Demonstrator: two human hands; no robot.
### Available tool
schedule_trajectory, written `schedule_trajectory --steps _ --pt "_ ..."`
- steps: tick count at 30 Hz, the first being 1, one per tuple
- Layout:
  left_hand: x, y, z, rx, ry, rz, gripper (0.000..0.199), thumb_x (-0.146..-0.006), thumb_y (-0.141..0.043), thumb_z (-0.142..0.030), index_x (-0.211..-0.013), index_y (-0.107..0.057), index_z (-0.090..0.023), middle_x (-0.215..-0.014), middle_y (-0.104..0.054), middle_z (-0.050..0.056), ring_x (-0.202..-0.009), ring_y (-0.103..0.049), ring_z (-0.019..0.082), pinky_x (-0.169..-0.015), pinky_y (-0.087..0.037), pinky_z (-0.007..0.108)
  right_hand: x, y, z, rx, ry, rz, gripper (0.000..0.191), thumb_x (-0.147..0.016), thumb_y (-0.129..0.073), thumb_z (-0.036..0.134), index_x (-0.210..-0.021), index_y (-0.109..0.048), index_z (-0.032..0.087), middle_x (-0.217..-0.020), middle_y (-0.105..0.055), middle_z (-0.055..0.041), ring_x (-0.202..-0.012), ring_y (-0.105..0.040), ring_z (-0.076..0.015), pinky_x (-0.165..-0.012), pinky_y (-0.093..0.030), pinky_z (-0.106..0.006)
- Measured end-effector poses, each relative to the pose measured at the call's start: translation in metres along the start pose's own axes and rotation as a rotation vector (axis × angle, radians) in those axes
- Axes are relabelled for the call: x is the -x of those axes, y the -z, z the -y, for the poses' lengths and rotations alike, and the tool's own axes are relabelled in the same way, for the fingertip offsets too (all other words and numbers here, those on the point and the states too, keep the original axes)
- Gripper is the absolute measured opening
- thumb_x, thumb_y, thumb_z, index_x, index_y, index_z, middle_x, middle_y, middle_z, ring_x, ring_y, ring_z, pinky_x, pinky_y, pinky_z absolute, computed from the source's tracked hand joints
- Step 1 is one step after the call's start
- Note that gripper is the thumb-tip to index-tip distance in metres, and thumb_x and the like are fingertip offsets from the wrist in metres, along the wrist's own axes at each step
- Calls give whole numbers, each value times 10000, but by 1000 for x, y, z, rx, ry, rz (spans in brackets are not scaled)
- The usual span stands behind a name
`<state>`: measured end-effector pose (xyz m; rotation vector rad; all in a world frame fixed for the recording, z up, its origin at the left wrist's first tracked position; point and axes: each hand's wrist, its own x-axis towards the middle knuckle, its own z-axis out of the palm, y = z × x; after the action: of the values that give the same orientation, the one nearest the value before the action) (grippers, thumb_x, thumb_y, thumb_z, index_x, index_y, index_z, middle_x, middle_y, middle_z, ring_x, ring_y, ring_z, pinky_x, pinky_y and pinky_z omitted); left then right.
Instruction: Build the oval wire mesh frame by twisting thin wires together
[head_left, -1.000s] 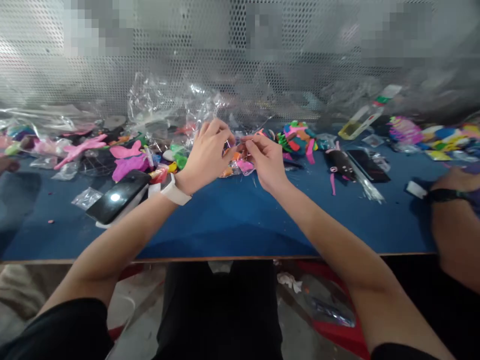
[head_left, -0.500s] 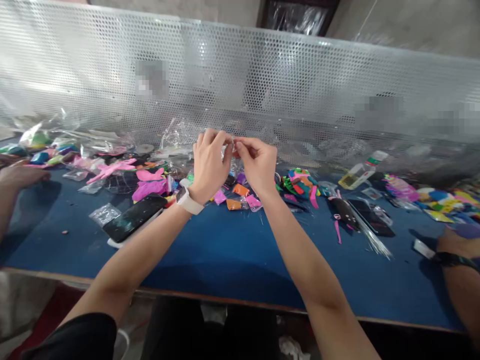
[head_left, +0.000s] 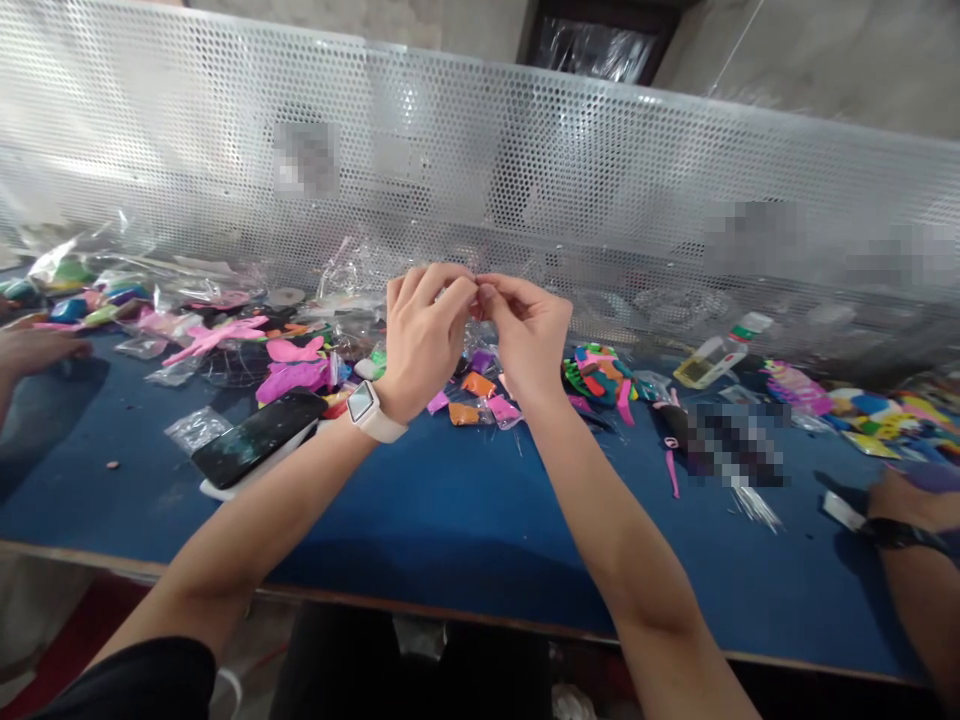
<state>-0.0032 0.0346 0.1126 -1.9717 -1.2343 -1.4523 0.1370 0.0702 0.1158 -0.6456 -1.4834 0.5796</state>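
Note:
My left hand [head_left: 429,335], with a white watch [head_left: 375,412] on its wrist, is raised over the far half of the blue table [head_left: 442,500]. Its thumb and forefinger are pinched together against the fingertips of my right hand [head_left: 532,335]. Whatever is between the two pinches is too small and covered to make out. Below and behind the hands lie small orange packets [head_left: 478,385], a pink packet [head_left: 502,411] and a purple packet [head_left: 481,360]. Just right of my right hand sits a multicoloured clay piece [head_left: 600,375].
A perforated metal screen [head_left: 450,150] runs along the table's back. At left lie a phone [head_left: 259,440] and pink clay shapes [head_left: 296,375]; at right, a bottle of yellowish liquid [head_left: 720,350] and thin wires [head_left: 754,505]. Other people's hands [head_left: 41,350] rest at both ends.
My hands have shifted slightly right, fingertips still together and pinched. The view has moved a little, so the table things sit slightly further left.

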Motion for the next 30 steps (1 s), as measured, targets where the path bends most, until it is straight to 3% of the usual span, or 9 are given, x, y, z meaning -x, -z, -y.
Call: schedule_trajectory --steps 6,10,13,20,26,30 --pt "-2 0 3 -9 -52 1 238 -1181 -441 -261 -1042 -635 -269 -1246 -799 74 -1088 -699 270 -993 -494 497 3 -1 0 -66 54 -30 336 -976 -838 585 -1130 -728 307 -909 -792 -11 -902 -807 -221 -878 -684 -406" --pt "-3 -3 8 -3 -127 -108 187 -1169 -467 -237 -1069 -626 -236 -1206 -771 107 -1102 -716 273 -990 -491 465 6 -5 0 -129 169 -73 348 -977 -836 609 -1069 -749 285 -928 -792 4 -881 -812 -188 -827 -689 -357" --pt "-4 -5 10 2 -170 -175 173 -1170 -473 -224 -1067 -612 -219 -1193 -741 121 -1098 -722 265 -983 -496 434 4 -7 -1 -160 172 -53 277 -999 -834 541 -1050 -785 273 -900 -788 14 -830 -792 -165 -802 -692 -341" --pt "-4 -4 10 -12 -217 -217 245 -1208 -391 -263 -1071 -591 -228 -902 -700 32 -806 -670 187 -842 -461 366 7 -14 -5 -124 218 -67 221 -1085 -729 489 -1116 -704 271 -940 -780 4 -875 -801 -158 -832 -694 -325" --pt "-4 -2 5 37 -211 -205 169 -1187 -452 -234 -1073 -577 -229 -870 -697 7 -754 -648 173 -810 -409 359 12 -8 4 229 638 -227 57 -1125 -652 287 -1179 -670 288 -976 -770 7 -842 -794 -157 -761 -686 -325" --pt "-4 3 2 -3 -216 -200 199 -1178 -435 -197 -1050 -584 -227 -887 -718 25 -776 -664 188 -805 -389 373 7 7 10 485 902 -263 179 -1077 -675 142 -1131 -756 292 -1076 -832 -28 -939 -819 -194 -781 -702 -345"
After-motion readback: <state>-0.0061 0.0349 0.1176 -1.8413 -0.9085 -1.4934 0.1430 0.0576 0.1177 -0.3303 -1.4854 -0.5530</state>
